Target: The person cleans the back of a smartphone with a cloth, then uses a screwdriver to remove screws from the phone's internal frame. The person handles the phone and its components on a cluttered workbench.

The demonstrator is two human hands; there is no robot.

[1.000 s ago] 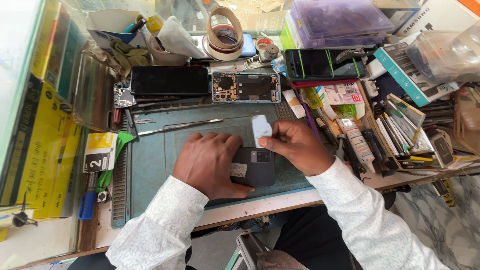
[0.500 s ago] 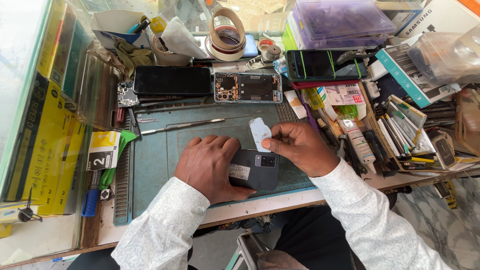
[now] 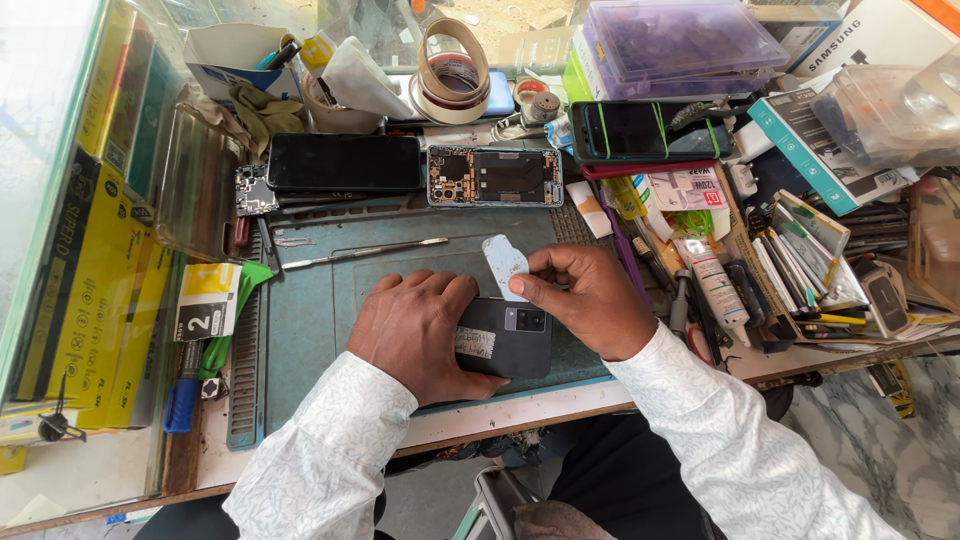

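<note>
A: What are the hands on?

B: A dark phone (image 3: 505,338) lying back-up on the green work mat (image 3: 300,330), near the mat's 6 o'clock edge. The left hand (image 3: 420,330) lies flat over the phone's left half, fingers spread and pressing down, not curled around it. The right hand (image 3: 590,300) pinches a thin pale pry card (image 3: 504,262) between thumb and fingers, a firm grasp, with the card's lower end meeting the phone's upper edge just beside the camera block.

A: How does the card stand?

B: Roughly upright, leaning a little toward 11 o'clock. Whether its tip is inside the seam I cannot tell.

A: What lies around them?

B: At 12 o'clock from the phone, a long metal spudger (image 3: 365,252) lies across the mat, well apart from the hands. Beyond it, off the mat's far edge, a black screen panel (image 3: 345,162) sits just beside an opened phone body (image 3: 495,176) with its circuit boards showing. Farther toward 12 o'clock are rolls of tape (image 3: 455,75). At 1 o'clock, a phone with green stripes (image 3: 645,130) rests under a purple plastic box (image 3: 680,40). At 9 o'clock there is a green-handled tool (image 3: 235,315) and yellow boxes (image 3: 100,300). At 3 o'clock a white tube (image 3: 715,285) lies among pens and small tools.
</note>
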